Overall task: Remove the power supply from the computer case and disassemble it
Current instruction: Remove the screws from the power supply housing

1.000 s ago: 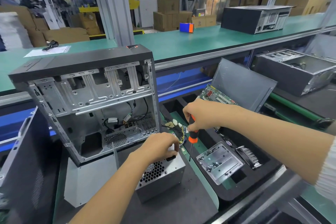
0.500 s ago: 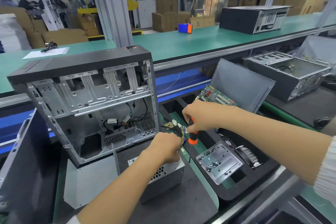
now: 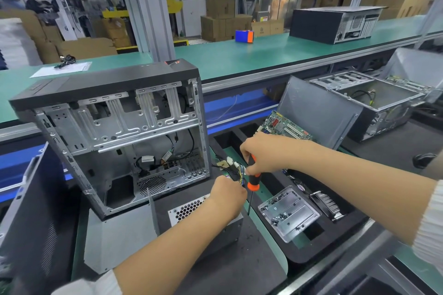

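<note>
Hands meet over the power supply (image 3: 203, 219), the grey box with a honeycomb vent lying on the dark counter (image 3: 239, 268) just in front of the computer case (image 3: 115, 136). Left hand (image 3: 227, 195) sits on the supply's top far edge, fingers curled around the base of the wire bundle (image 3: 236, 170); exact pinch hidden by the knuckles. Right hand (image 3: 266, 153) grips the screwdriver (image 3: 252, 181), orange-and-black handle upright, shaft pointing down past the supply's right edge; whether the tip touches anything cannot be told. Wire bundle with white connectors fans out between the two hands. Case stands open, side panel off, just behind the supply. Right of the supply: black foam tray (image 3: 311, 250) holding a metal plate (image 3: 288, 212) strewn with screws, a finned heatsink (image 3: 327, 205) just beside it, and a green circuit board (image 3: 285, 128) at the far end behind the right hand.
</note>
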Motion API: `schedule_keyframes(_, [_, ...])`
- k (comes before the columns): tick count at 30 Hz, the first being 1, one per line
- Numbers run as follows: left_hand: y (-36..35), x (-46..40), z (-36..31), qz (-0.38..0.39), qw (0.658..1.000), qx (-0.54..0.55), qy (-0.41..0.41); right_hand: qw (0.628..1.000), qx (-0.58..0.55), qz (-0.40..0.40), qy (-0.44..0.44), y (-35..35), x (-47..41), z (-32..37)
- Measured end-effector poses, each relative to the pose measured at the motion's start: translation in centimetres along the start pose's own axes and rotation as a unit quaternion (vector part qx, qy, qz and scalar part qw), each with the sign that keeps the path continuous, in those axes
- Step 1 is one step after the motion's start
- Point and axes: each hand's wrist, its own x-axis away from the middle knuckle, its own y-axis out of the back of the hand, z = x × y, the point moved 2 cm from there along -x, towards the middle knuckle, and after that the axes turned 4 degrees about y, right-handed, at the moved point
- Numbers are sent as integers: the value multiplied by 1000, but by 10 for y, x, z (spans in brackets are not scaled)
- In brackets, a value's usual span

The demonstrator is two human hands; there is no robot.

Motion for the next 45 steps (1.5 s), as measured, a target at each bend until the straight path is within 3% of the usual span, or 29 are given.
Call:
schedule_keyframes(22, [-22, 4, -4, -54, 996, 51, 56, 1000, -3, -6, -1, -1, 6, 1])
schedule_keyframes(39, [-41, 16, 18, -118, 989, 67, -53, 1000, -8, 1, -5, 3, 4, 5])
schedule_keyframes(45, [-45, 12, 26, -103, 989, 55, -85, 999, -32, 2, -16, -7, 2, -2])
